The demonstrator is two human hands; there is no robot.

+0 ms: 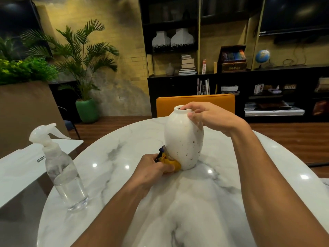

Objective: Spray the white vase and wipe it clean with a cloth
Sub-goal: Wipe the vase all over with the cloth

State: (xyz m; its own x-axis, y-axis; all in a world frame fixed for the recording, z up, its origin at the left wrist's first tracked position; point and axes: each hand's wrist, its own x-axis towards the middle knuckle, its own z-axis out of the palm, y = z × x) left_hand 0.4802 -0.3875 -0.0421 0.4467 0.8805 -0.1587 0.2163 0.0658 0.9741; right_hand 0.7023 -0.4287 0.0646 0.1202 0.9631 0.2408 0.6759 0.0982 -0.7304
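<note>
The white speckled vase [183, 138] stands on the marble table [124, 175], tilted slightly to the left. My right hand [208, 115] grips it at the neck and shoulder, fingers at the rim. My left hand [153, 169] is closed around a bunched yellow and dark blue cloth [173, 164], which presses against the vase's lower left side near its base. A clear spray bottle [62, 168] with a white trigger head stands upright at the table's left edge, apart from both hands.
An orange chair back [195, 104] stands just behind the vase at the table's far edge. A second white table [26, 166] adjoins on the left. Dark shelving with books and vases fills the back wall; a potted palm [85, 72] stands at the left.
</note>
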